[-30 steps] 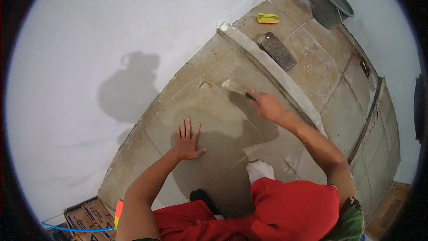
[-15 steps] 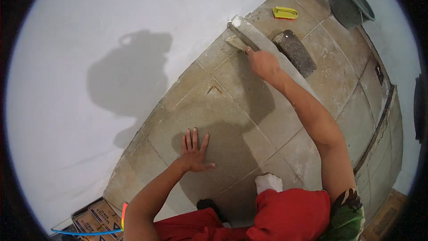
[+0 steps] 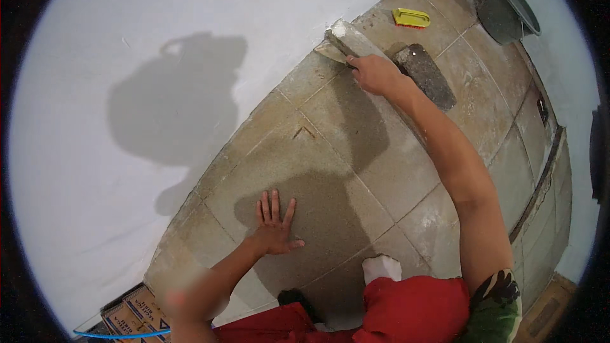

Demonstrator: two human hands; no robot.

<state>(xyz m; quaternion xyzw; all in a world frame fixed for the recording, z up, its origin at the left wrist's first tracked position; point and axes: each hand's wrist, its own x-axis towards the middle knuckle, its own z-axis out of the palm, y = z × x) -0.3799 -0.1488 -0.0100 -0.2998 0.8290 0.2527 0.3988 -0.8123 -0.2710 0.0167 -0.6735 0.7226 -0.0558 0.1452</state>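
My right hand [image 3: 379, 76] is closed round the handle of a putty knife [image 3: 330, 52] with a pale, flared blade. The blade lies low along the foot of a raised pale ledge [image 3: 362, 41], close to where it meets the white wall. Part of the handle is hidden by my fingers. Nearer to me, my left hand [image 3: 274, 232] is spread flat on the beige floor tiles [image 3: 254, 152] with nothing in it. A small V-shaped mark [image 3: 304, 132] shows on the tiles between my hands.
Beyond the ledge lie a rough dark block [image 3: 427, 76] and a yellow scrub brush [image 3: 412, 18] with red bristles. A grey bucket [image 3: 502, 16] stands in the far right corner. Cardboard boxes [image 3: 132, 312] and a blue cable [image 3: 121, 335] are at the lower left. The white wall [image 3: 95, 57] borders the left.
The putty knife and my right hand have moved slightly up and left, closer to the ledge's corner at the wall. My left hand remains flat on the tiles.
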